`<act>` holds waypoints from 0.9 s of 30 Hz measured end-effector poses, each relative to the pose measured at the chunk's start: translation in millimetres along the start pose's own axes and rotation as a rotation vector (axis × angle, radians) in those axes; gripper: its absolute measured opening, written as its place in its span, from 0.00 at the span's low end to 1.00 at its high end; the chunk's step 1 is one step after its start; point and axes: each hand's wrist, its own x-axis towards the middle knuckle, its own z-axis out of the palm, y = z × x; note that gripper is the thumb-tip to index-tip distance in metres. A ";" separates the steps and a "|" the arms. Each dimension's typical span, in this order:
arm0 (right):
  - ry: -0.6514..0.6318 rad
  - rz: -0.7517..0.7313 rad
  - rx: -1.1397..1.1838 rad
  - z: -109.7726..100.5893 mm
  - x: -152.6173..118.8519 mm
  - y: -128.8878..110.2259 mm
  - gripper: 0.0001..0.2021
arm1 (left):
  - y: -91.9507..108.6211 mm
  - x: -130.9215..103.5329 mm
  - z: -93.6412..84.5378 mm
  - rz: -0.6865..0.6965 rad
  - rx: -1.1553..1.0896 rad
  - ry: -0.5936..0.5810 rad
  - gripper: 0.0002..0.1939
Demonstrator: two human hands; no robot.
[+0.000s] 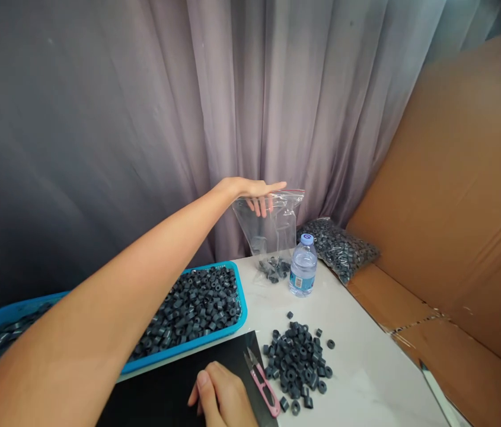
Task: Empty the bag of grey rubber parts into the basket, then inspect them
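My left hand (257,191) reaches far forward to the mouth of an upright clear zip bag (283,222). Its fingers hang down, spread apart, inside or behind the clear film, and the thumb points right along the top edge; nothing shows in its grasp. Several dark grey ring-shaped pieces lie at the bag's bottom. Near me, my right hand (223,394) rests over a black mat (161,397), fingers curled together; whatever they may hold is hidden. Beside it lie pink thread snips (262,382) and a loose pile of dark grey rings (297,359).
A blue basket (240,296) full of the same rings stands behind the mat, partly covered by my left arm. A water bottle (303,270) stands right of the bag. Farther back lies a filled bag of rings (339,246), near a big cardboard box (463,196). A grey curtain (250,89) hangs behind.
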 end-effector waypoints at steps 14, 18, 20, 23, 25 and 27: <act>-0.117 -0.006 0.015 -25.1 -2.5 -20.2 0.23 | 7.7 -64.8 21.1 0.242 0.680 0.441 0.09; -0.127 -0.021 0.005 -26.2 -2.7 -21.6 0.23 | -6.3 -64.6 20.6 0.260 0.749 0.656 0.14; -0.128 -0.022 0.000 -25.9 -3.1 -21.9 0.23 | -9.8 -61.8 21.1 0.266 0.744 0.649 0.15; -0.133 -0.028 -0.008 -25.5 -3.3 -21.9 0.23 | -10.5 -56.2 20.3 0.241 0.665 0.671 0.19; -0.138 -0.036 -0.015 -25.6 -3.1 -21.9 0.23 | -10.5 -52.8 18.9 0.198 0.597 0.636 0.18; -0.143 -0.039 -0.022 -25.8 -2.9 -22.0 0.22 | -11.1 -50.8 18.4 0.168 0.553 0.596 0.17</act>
